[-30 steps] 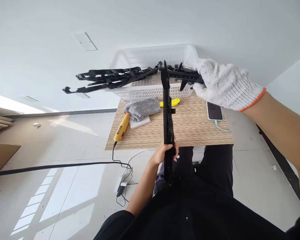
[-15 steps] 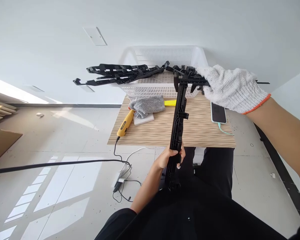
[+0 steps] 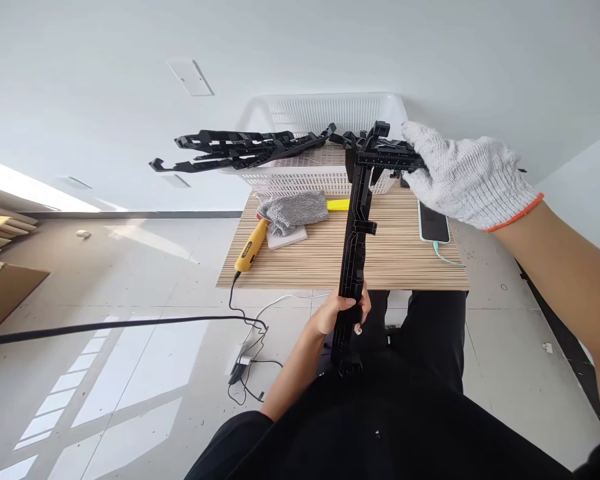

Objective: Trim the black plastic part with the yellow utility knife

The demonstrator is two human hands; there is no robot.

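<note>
My bare left hand (image 3: pixel 341 311) is wrapped round the lower part of a long black plastic part (image 3: pixel 355 250), which points away from me over the table's front edge. In a white knit glove with an orange cuff, my right hand (image 3: pixel 463 175) grips a black vernier caliper (image 3: pixel 387 160). The caliper lies crosswise at the far end of the part, its jaws on either side of it. Whether both jaws touch the part I cannot tell. The glove hides the caliper's slider.
A white plastic basket (image 3: pixel 300 179) holds several black plastic parts (image 3: pixel 240 147) jutting left. On the wooden table (image 3: pixel 400 267) lie a grey glove (image 3: pixel 297 212), a yellow corded tool (image 3: pixel 251 247), a yellow strip (image 3: pixel 338 205) and a phone (image 3: pixel 434 223) with a cable. Cords (image 3: pixel 245 360) lie on the floor.
The caliper's beam reaches out far less to the right of my gloved hand than before. My right hand has shifted slightly on it. My left hand keeps its hold.
</note>
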